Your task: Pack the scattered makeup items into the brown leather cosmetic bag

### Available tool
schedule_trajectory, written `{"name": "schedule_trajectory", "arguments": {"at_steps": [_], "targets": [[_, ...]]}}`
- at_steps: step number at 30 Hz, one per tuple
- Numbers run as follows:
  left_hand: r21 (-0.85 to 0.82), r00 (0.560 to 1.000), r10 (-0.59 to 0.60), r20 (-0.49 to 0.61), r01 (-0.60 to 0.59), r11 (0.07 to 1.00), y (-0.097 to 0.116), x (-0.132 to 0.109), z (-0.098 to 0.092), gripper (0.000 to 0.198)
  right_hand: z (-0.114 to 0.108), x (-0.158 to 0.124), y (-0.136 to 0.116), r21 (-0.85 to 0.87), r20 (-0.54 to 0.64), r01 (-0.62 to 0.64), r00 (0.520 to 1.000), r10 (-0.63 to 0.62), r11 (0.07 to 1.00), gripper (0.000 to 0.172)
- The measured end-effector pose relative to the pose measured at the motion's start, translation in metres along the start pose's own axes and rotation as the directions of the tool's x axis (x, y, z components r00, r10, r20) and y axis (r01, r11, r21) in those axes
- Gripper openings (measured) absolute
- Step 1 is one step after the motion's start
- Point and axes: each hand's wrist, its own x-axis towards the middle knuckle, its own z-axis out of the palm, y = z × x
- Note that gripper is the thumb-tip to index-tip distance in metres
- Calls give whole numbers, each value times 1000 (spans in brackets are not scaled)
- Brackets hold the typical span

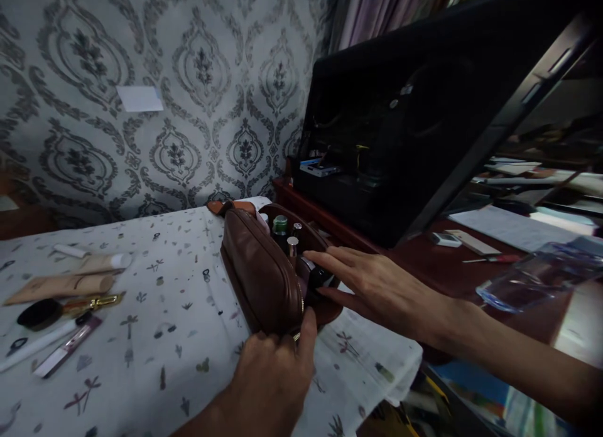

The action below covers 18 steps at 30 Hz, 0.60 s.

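Observation:
A brown leather pouch (264, 270) stands unzipped on the patterned white cloth (188, 336). Inside it are a green-capped bottle (280, 225), a silver-capped tube (293, 243) and other small containers. My left hand (277, 368) grips the near end of the pouch by the zipper edge, its thumb or finger up along the opening. My right hand (367, 280) reaches into the opening from the right, fingers on a dark, shiny item (318, 275) that is partly hidden by them.
Cosmetic tubes (66, 287), a round black compact (40, 314) and a lip gloss (68, 347) lie at the left. Behind the pouch stands a large black screen (367, 135). A clear plastic container (532, 277) and papers (509, 228) are on the red-brown desk.

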Motion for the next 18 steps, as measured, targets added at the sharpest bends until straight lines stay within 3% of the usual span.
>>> {"name": "schedule_trajectory", "arguments": {"at_steps": [5, 11, 14, 18], "targets": [[-60, 997, 55, 46, -52, 997, -6, -2, -1, 66, 0, 0, 1, 20, 27, 12, 1000, -13, 1000, 24], [-78, 993, 120, 20, -118, 990, -11, -9, -9, 75, 2, -4, -1, -99, -47, 37, 998, -42, 994, 31], [-104, 988, 155, 4, -154, 983, -22, -24, -16, 72, 3, -7, -7, -101, -133, 16, 991, -29, 995, 33], [-99, 988, 135, -70, -141, 985, -46, -56, -17, 58, 20, -23, -20, 84, -340, -129, 928, 151, 988, 34]]}}
